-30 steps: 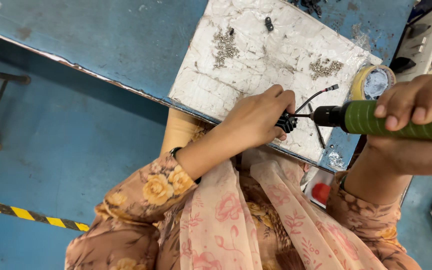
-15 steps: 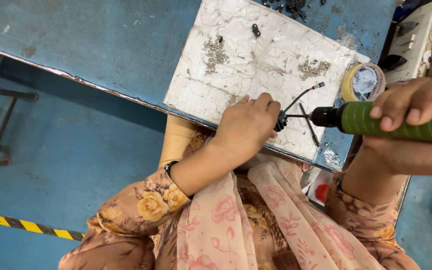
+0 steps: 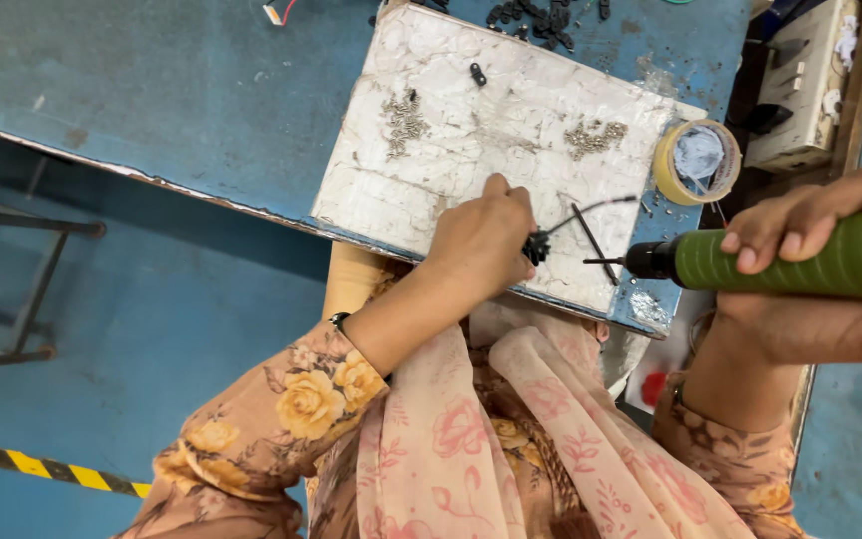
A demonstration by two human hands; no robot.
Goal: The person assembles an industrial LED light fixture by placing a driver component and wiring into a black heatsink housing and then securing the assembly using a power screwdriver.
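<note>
My left hand [image 3: 481, 245] pinches a small black part [image 3: 536, 246] with thin black wires [image 3: 591, 225] trailing from it, held down on a worn white board [image 3: 471, 150] near its front edge. My right hand [image 3: 810, 260] grips a green electric screwdriver [image 3: 800, 262] lying sideways, its dark bit [image 3: 603, 262] pointing left, a short gap from the black part. Two small heaps of screws [image 3: 403, 118] [image 3: 594, 138] and one loose black part [image 3: 477, 73] lie on the board.
The board rests on a blue metal table [image 3: 172, 90]. A yellow tape roll [image 3: 698, 160] sits right of the board, a pile of black parts [image 3: 541, 18] behind it, a beige box [image 3: 800, 90] at far right. Blue floor and a metal frame [image 3: 22, 289] lie left.
The view has shifted so the board sits lower and further right. The screwdriver's bit has drawn back a little from the black part. My left hand keeps its hold on the part.
</note>
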